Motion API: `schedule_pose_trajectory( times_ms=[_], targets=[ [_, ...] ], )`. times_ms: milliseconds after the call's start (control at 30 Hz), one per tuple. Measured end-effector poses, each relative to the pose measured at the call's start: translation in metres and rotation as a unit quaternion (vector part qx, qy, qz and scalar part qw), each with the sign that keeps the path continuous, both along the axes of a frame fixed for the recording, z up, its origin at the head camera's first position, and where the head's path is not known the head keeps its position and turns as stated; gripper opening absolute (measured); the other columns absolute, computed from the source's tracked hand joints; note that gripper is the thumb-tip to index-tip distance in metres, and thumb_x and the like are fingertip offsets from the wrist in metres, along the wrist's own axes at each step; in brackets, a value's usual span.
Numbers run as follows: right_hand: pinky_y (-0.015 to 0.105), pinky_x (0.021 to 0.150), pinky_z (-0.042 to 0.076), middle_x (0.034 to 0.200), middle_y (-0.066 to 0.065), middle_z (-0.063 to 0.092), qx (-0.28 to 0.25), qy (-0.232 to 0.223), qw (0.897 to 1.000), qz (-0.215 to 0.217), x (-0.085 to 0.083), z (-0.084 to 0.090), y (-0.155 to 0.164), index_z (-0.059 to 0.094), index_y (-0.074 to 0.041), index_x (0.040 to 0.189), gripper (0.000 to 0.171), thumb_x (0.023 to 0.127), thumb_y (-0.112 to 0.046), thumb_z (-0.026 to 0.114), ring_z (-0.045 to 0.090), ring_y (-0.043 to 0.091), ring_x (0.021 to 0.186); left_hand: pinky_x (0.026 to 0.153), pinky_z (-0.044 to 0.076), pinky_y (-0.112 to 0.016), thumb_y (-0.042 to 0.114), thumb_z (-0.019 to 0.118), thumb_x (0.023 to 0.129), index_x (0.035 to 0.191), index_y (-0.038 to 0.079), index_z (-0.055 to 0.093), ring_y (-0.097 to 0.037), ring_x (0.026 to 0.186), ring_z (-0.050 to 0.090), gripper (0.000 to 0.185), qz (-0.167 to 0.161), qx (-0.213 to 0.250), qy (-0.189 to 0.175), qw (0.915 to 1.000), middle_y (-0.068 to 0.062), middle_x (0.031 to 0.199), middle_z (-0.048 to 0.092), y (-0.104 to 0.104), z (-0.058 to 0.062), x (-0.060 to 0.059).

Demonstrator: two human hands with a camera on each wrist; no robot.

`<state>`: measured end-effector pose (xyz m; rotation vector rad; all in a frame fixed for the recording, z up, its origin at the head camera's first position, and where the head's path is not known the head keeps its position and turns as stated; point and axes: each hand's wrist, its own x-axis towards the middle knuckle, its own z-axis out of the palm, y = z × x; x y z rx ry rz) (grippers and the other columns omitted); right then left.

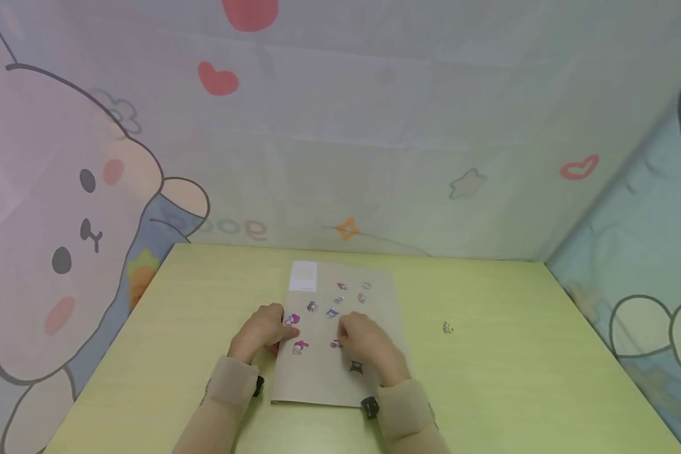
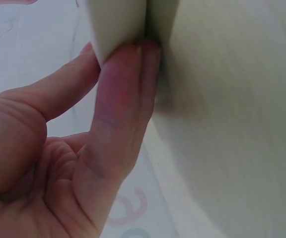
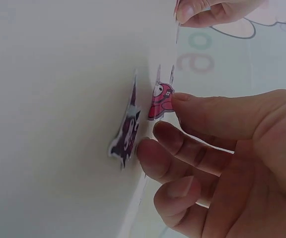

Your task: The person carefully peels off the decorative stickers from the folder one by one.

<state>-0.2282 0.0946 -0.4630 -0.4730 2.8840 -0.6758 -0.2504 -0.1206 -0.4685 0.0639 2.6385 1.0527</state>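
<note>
A pink sticker [image 3: 161,100] is pinched at its edge by the thumb and forefinger of the right hand [image 1: 369,347], its far side lifted off the card [image 1: 323,378]. The card's left edge is pressed down by the straight fingers [image 2: 123,99] of the left hand [image 1: 261,331], with nothing gripped. A dark sticker [image 3: 125,136] sits on the card just beside the pink one. More stickers [image 1: 340,296] are spread over the card's far half, and a white label [image 1: 303,276] is at its far left corner. The card lies on a green table [image 1: 516,378]; a lone sticker [image 1: 447,326] lies on the table well right of the card.
</note>
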Motion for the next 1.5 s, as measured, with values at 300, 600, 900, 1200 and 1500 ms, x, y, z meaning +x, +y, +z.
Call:
schedule_pose_trajectory(
  times_ms=[300, 600, 900, 1200, 1500],
  targets=[
    [0.031, 0.064, 0.046, 0.078, -0.001, 0.053, 0.012, 0.008, 1.0, 0.007, 0.001, 0.002, 0.001, 0.058, -0.011, 0.081, 0.014, 0.092, -0.005, 0.063, 0.05, 0.016, 0.07, 0.055, 0.051, -0.03, 0.015, 0.073, 0.089, 0.092, -0.001, 0.056, -0.021, 0.053, 0.065, 0.023, 0.0, 0.003, 0.002, 1.0, -0.01, 0.075, 0.062, 0.001, 0.001, 0.001],
    [0.032, 0.064, 0.045, 0.077, -0.001, 0.052, 0.011, 0.022, 0.999, 0.02, 0.003, 0.004, 0.003, 0.057, -0.011, 0.08, 0.014, 0.092, -0.005, 0.062, 0.049, 0.016, 0.07, 0.053, 0.048, -0.029, 0.015, 0.073, 0.089, 0.09, 0.0, 0.056, -0.022, 0.053, 0.064, 0.023, 0.002, -0.001, 0.004, 1.0, -0.011, 0.075, 0.061, 0.0, 0.002, 0.003],
    [0.031, 0.062, 0.046, 0.077, -0.001, 0.053, 0.01, 0.013, 1.0, 0.017, 0.004, 0.01, 0.001, 0.058, -0.013, 0.083, 0.011, 0.091, -0.008, 0.064, 0.051, 0.016, 0.068, 0.055, 0.05, -0.031, 0.016, 0.072, 0.09, 0.091, 0.0, 0.057, -0.022, 0.054, 0.065, 0.022, -0.002, 0.006, -0.005, 1.0, -0.01, 0.074, 0.062, -0.001, 0.003, 0.001],
    [0.032, 0.063, 0.046, 0.075, -0.002, 0.054, 0.006, 0.012, 1.0, 0.028, 0.0, 0.016, 0.009, 0.056, -0.014, 0.081, 0.015, 0.092, -0.011, 0.065, 0.052, 0.015, 0.068, 0.055, 0.052, -0.032, 0.015, 0.071, 0.09, 0.092, -0.001, 0.056, -0.022, 0.054, 0.066, 0.022, -0.004, 0.015, -0.004, 0.9999, -0.011, 0.075, 0.063, -0.004, 0.004, 0.001],
    [0.029, 0.061, 0.047, 0.074, -0.001, 0.057, -0.06, 0.016, 0.998, 0.006, -0.004, 0.018, 0.035, 0.057, -0.01, 0.083, 0.013, 0.092, -0.007, 0.067, 0.055, 0.013, 0.066, 0.055, 0.051, -0.031, 0.015, 0.071, 0.091, 0.091, -0.002, 0.057, -0.022, 0.054, 0.066, 0.022, -0.006, 0.02, -0.01, 0.9997, -0.011, 0.075, 0.063, -0.001, 0.005, 0.003]
  ],
)
